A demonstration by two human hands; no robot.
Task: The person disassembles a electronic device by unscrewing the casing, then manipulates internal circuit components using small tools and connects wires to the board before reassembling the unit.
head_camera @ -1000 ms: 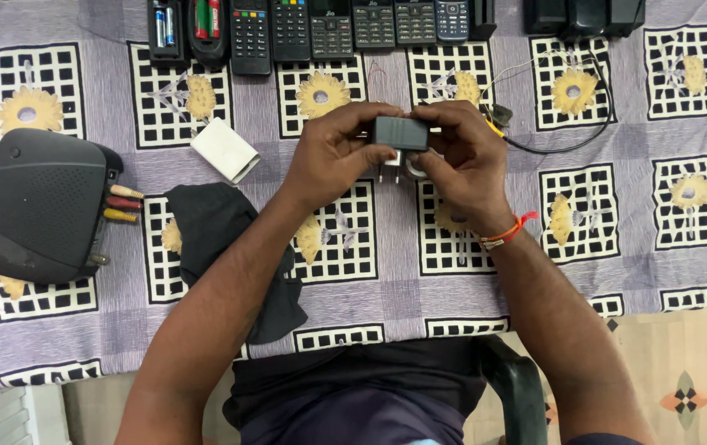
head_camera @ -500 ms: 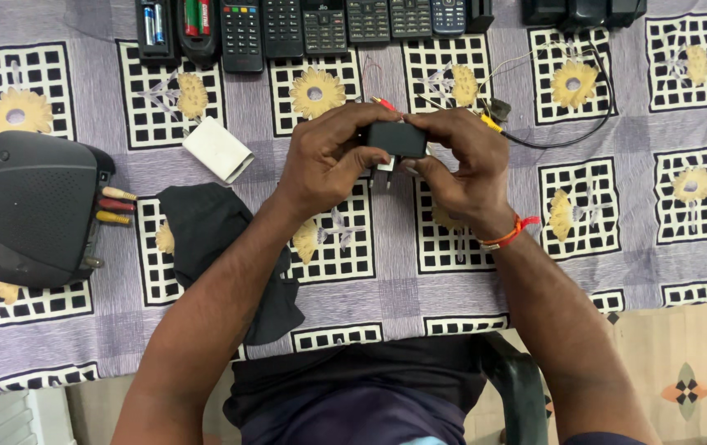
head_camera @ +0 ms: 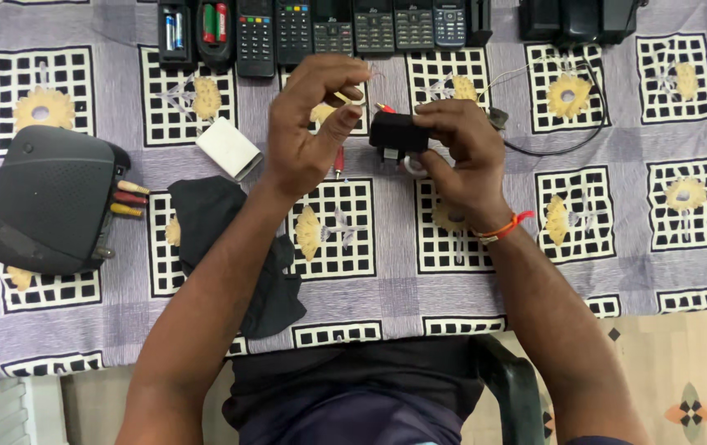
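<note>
Above the middle of the patterned purple tablecloth [head_camera: 617,272], a small black box-shaped adapter [head_camera: 399,132] sat gripped in the right hand [head_camera: 460,156].
The left hand [head_camera: 308,124], just left of it, pinched a thin wire narrowly between thumb and fingers. Farther off lay a row of dark remote controls [head_camera: 329,29]; a black router [head_camera: 49,198] sat far left.

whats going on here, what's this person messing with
A person sits at a table under a patterned cloth. The right hand holds a small black adapter-like block just above the cloth. The left hand is off the block, pinching something thin that is too small to make out. A row of remotes lies along the far edge, and a black router-like box sits at the left.
</note>
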